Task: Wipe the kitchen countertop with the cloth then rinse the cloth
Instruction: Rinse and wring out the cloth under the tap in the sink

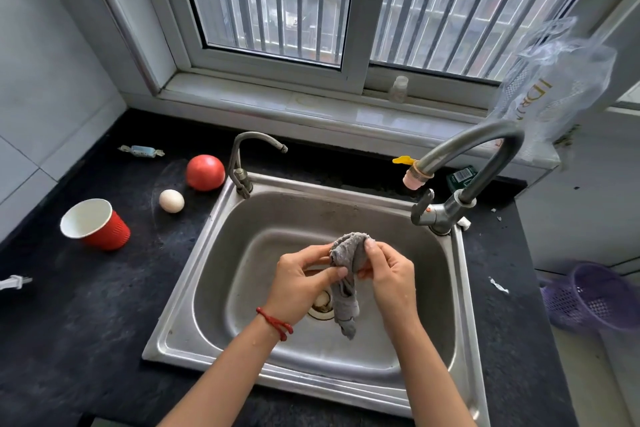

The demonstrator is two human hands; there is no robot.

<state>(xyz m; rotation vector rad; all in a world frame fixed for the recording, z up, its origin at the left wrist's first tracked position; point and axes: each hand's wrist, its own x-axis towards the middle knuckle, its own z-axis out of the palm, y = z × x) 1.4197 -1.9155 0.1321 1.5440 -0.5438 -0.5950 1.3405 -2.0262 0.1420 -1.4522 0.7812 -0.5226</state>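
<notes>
my left hand (304, 279) and right hand (388, 276) hold the grey cloth (348, 274) between them over the steel sink (194, 274). the fingers of both hands are curled shut, pinching the bunched upper part, while the loose end hangs down below my fingers, above the drain (321, 305). the big faucet (464, 166) arches above and to the right of my right hand, no water visibly running. off to the left of my left hand, on the black table (69, 322), sit a red cup (97, 224), an egg (171, 200) and a tomato (205, 172).
</notes>
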